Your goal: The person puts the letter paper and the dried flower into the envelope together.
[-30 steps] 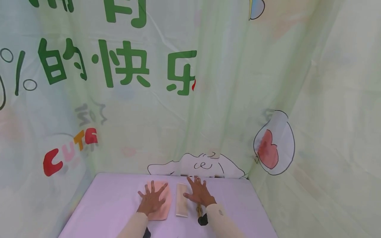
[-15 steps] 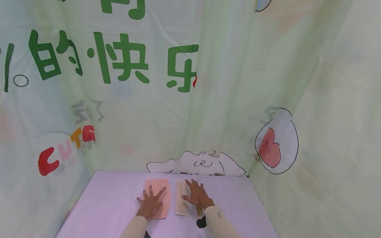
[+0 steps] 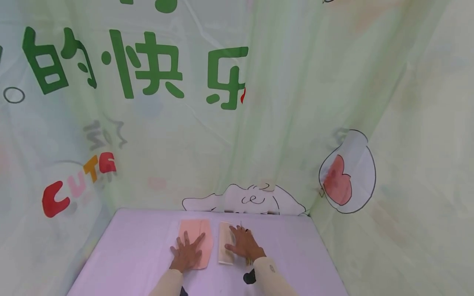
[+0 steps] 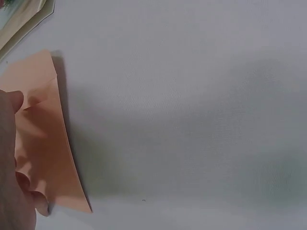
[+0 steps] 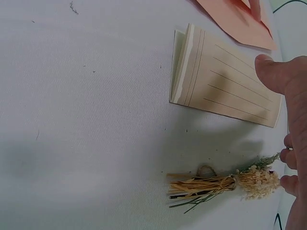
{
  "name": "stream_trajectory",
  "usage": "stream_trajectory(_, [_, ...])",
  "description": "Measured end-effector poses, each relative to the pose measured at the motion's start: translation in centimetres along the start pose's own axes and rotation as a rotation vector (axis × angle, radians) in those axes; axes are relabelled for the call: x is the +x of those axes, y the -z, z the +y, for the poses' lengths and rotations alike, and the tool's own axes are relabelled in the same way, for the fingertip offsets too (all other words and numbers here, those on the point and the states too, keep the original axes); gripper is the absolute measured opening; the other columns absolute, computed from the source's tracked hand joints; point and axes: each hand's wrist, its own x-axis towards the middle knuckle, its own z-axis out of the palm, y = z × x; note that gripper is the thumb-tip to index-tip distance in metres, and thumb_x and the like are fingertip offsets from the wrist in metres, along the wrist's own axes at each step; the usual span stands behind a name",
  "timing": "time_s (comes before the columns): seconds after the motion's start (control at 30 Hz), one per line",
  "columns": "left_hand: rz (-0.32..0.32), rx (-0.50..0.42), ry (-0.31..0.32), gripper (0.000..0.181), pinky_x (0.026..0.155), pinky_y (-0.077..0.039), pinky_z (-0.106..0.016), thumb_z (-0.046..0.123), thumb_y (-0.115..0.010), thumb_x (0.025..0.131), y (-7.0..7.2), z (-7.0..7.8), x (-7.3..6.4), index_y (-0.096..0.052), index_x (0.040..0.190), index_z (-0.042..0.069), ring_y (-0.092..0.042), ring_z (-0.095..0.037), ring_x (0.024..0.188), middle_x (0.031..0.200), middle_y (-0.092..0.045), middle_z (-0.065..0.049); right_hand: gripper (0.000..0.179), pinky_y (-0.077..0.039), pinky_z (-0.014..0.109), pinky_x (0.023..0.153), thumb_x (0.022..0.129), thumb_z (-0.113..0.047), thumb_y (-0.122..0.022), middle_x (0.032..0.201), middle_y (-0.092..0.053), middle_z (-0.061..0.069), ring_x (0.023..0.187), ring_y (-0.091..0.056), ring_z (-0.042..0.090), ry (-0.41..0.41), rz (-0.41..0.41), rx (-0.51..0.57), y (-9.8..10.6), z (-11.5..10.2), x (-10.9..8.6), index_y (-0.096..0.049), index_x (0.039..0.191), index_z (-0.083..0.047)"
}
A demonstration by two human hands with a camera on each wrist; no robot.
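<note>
My left hand point(image 3: 186, 253) lies with spread fingers over a pink paper envelope point(image 3: 207, 246), its flap crease showing in the left wrist view. To the right is a folded cream sheet with ruled lines point(image 5: 225, 79), like a letter card. My right hand point(image 3: 244, 242) is spread over this sheet's right side and a small bunch of dried flowers point(image 5: 216, 183). In the right wrist view, the thumb extends over the lined sheet, and the fingertips are at the flower heads. Whether they touch is unclear. The hand hides most of the bunch in the head view.
The things lie on a pale lilac table point(image 3: 140, 246). Printed curtains point(image 3: 177, 135) stand behind the table and along both sides. In the left wrist view, a card edge point(image 4: 26, 28) with a coloured print shows at the top left corner.
My right hand has drawn slightly back towards me and left, lying more over the lined sheet. My left hand stays on the envelope. The head view has tilted down a little.
</note>
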Motion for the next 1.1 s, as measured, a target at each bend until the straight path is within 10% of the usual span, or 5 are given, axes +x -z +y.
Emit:
stream_trajectory(0.67, [0.057,-0.142,0.017,0.053,0.113,-0.013,-0.096,0.022,-0.055,0.104,-2.2,-2.3,1.4,-0.051,0.157,0.015,-0.017,-0.082,0.149,0.165,-0.025,-0.05,0.066,-0.041,0.069,0.122,0.103,-0.038,-0.071,0.159,-0.057,0.029,0.148,-0.054,0.051,0.003,0.083,0.04,-0.7,-0.5,0.1,-0.054,0.157,-0.003])
stream_trajectory(0.83, [0.055,-0.137,0.026,0.054,0.114,-0.013,-0.095,0.022,-0.056,0.104,-2.3,-2.5,1.6,-0.05,0.157,0.014,-0.018,-0.081,0.15,0.167,-0.026,-0.049,0.049,-0.049,0.062,0.116,0.108,-0.028,-0.067,0.147,-0.069,0.021,0.138,-0.064,0.044,-0.078,0.23,0.128,-1.6,-0.8,0.2,-0.063,0.149,-0.002])
stream_trajectory(1.1, [0.03,-0.14,0.023,0.052,0.115,-0.013,-0.094,0.021,-0.058,0.103,-1.5,-1.8,1.1,-0.052,0.154,0.016,-0.018,-0.08,0.15,0.165,-0.027,-0.049,0.023,-0.057,0.052,0.07,0.088,-0.018,-0.085,0.082,-0.075,0.01,0.071,-0.068,0.021,-0.333,0.584,0.328,-4.3,-0.3,1.7,-0.08,0.098,0.002])
